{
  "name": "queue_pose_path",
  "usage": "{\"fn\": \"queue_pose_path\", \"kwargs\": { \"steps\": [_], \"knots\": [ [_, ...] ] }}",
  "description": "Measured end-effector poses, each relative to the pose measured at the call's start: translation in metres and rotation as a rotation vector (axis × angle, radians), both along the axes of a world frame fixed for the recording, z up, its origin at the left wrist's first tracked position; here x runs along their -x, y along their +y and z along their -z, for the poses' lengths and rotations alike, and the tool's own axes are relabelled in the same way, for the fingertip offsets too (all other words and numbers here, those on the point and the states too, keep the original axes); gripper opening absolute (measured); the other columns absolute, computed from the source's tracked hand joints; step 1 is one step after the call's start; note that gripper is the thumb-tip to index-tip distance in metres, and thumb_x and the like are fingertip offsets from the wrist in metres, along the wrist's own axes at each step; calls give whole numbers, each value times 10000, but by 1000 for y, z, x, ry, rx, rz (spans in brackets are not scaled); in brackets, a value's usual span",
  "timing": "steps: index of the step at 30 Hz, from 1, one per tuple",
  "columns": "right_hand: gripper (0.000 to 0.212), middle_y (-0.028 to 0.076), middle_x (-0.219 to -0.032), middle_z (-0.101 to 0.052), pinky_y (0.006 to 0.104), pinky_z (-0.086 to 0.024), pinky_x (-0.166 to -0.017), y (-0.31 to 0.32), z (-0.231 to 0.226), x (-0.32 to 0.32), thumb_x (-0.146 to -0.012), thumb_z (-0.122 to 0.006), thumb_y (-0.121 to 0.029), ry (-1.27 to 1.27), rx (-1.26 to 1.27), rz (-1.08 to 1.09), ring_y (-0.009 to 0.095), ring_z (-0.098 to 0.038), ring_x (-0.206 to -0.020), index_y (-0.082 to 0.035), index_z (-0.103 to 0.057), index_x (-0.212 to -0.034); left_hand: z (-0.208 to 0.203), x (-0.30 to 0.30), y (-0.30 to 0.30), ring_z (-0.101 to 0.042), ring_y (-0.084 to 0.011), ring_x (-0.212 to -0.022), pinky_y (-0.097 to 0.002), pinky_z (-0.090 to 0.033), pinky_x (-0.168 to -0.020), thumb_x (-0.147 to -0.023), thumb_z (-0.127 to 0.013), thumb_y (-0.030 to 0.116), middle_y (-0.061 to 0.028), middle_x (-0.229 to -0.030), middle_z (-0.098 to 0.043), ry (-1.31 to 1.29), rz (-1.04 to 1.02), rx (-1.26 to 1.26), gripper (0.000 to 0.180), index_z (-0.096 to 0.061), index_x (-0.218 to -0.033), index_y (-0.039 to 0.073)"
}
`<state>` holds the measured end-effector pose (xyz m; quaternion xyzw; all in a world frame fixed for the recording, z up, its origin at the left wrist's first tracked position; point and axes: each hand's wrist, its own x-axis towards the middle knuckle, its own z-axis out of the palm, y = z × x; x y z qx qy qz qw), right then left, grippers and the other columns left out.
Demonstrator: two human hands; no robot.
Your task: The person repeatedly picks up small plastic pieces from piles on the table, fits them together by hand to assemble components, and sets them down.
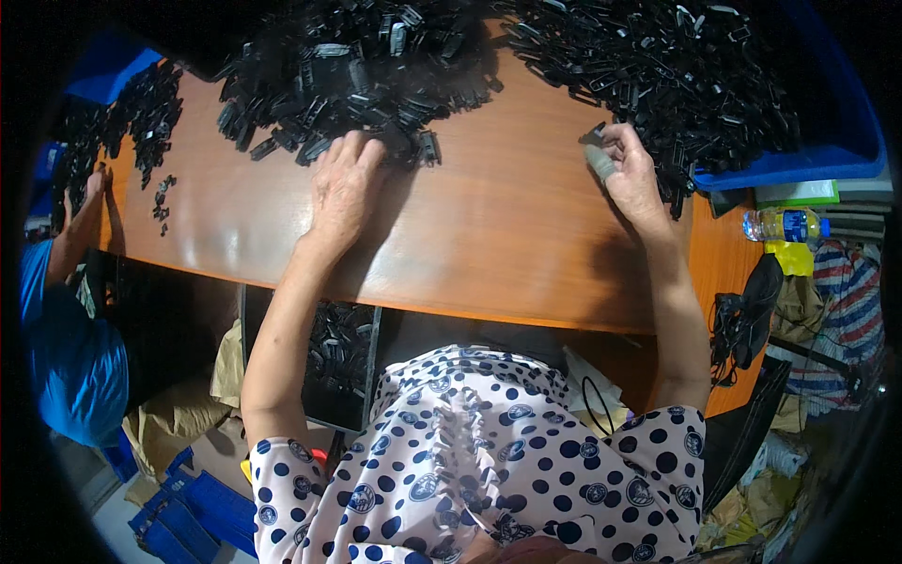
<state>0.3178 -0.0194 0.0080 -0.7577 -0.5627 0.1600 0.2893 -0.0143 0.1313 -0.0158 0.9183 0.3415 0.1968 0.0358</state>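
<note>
My left hand [346,183] reaches to the near edge of a large heap of small black plastic parts [362,75]. Its fingers are curled downward among the nearest pieces, and the fingertips are hidden. At the right, my right hand [635,179] is closed, pinching a small black plastic part [594,134] between thumb and fingers. A grey-green cover [599,163] wraps the thumb. Just beyond this hand spreads a second heap of black plastic parts [658,85]. Both hands are above the brown wooden table [489,216].
A blue tray [799,169] edges the right heap. A water bottle [785,226] lies beyond the table's right side. Below the front edge, a black bin [343,367] holds more parts. At far left, a co-worker's hand [92,193] is beside another heap [150,122].
</note>
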Motion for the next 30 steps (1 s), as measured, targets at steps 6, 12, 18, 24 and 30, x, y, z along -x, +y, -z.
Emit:
{"fn": "queue_pose_path", "kwargs": {
  "steps": [6, 12, 18, 24, 30],
  "knots": [
    [281, 104, -927, -616, 193, -505, -553, 0, 15, 37, -884, -606, -44, 1100, -71, 9, 119, -612, -733, -28, -516, -1149, 0, 5, -15, -545, -271, -882, -385, -438, -771, -781, -567, 66, -77, -891, -549, 17, 114, -155, 139, -535, -915, 84],
    [205, 98, -950, -647, 209, -494, -609, -23, -2, 118, -881, -650, -68, 1494, -163, -104, 147, -643, -763, -58, -527, -1044, -22, 16, -78, -615, -350, -851, -392, -525, -691, -794, -590, -53, -142, -998, -583, -239, 166, 290, 284, -540, -1052, 53],
    [214, 83, -979, -636, 248, -520, -693, -47, -15, 158, -890, -637, -66, 1688, -90, -214, 160, -641, -829, -41, -529, -1073, -45, 11, -126, -638, -246, -880, -310, -533, -757, -803, -667, -11, -106, -998, -612, -624, 263, 598, 344, -558, -1127, 25],
    [203, 60, -922, -631, 233, -527, -694, -78, -30, 167, -885, -650, -76, 1761, -119, -198, 138, -636, -809, -52, -540, -1055, -39, 9, -153, -571, -74, -882, -222, -485, -773, -819, -738, 83, 1, -937, -632, -1053, 136, 1440, 395, -590, -1173, -12],
    [217, 79, -927, -641, 227, -539, -671, -96, -28, 167, -874, -663, -70, 1775, -157, -217, 149, -653, -788, -44, -552, -1059, -37, 2, -173, -613, -120, -880, -261, -497, -795, -882, -662, 92, -29, -937, -654, -890, 227, 1074, 220, -622, -1088, 25]
  ]
}}
